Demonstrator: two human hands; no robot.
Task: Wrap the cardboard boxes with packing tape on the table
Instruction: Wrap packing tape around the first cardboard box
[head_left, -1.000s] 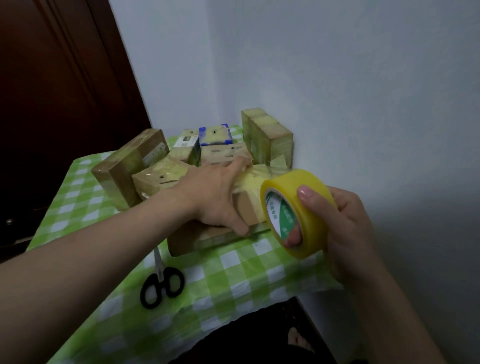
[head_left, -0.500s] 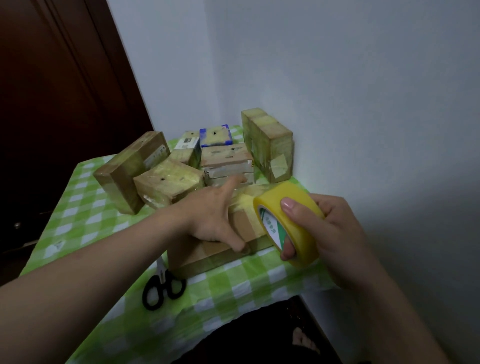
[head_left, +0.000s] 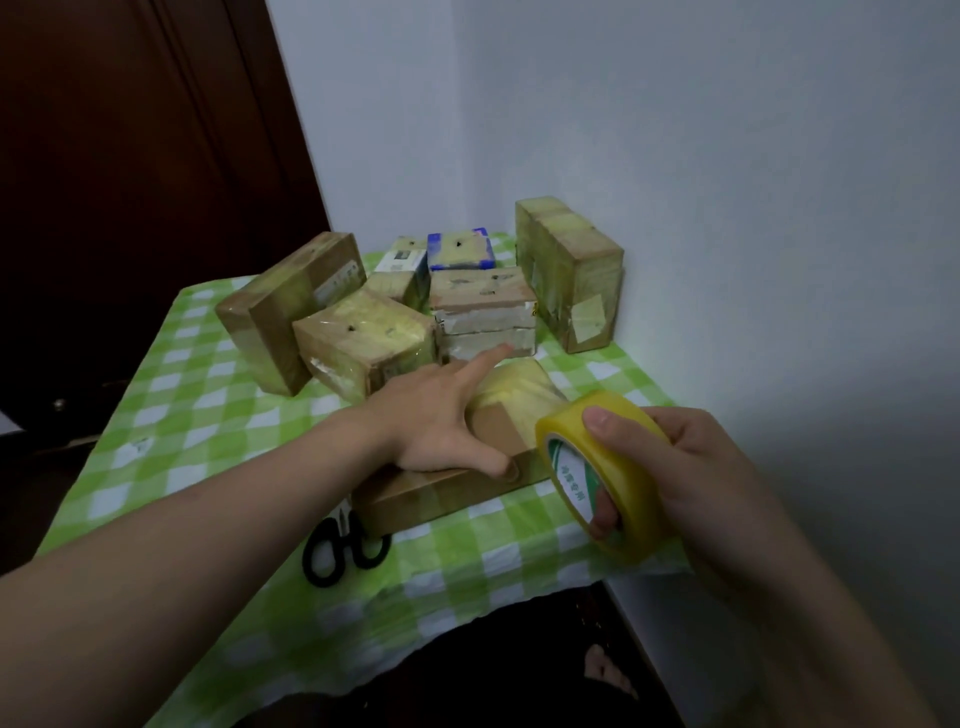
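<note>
A flat brown cardboard box (head_left: 441, 493) lies near the front edge of the green checked table (head_left: 208, 395), its far end covered in yellowish tape. My left hand (head_left: 441, 421) rests flat on top of it, fingers spread, thumb pressing the near edge. Just right of the box, my right hand (head_left: 691, 467) grips a yellow roll of packing tape (head_left: 602, 467), thumb on the rim and fingers through the core. The roll sits at the box's right end.
Several taped boxes crowd the back of the table: a leaning one (head_left: 291, 306), a squat one (head_left: 363, 348), a white-sided one (head_left: 483, 312), a tall one (head_left: 571, 270) by the wall. Black scissors (head_left: 343, 545) lie in front of the box. A wall stands at right, a dark door at left.
The tape roll has dropped and swung right, off the box's end. My left hand has flattened out on the box top, and the view has tilted down slightly.
</note>
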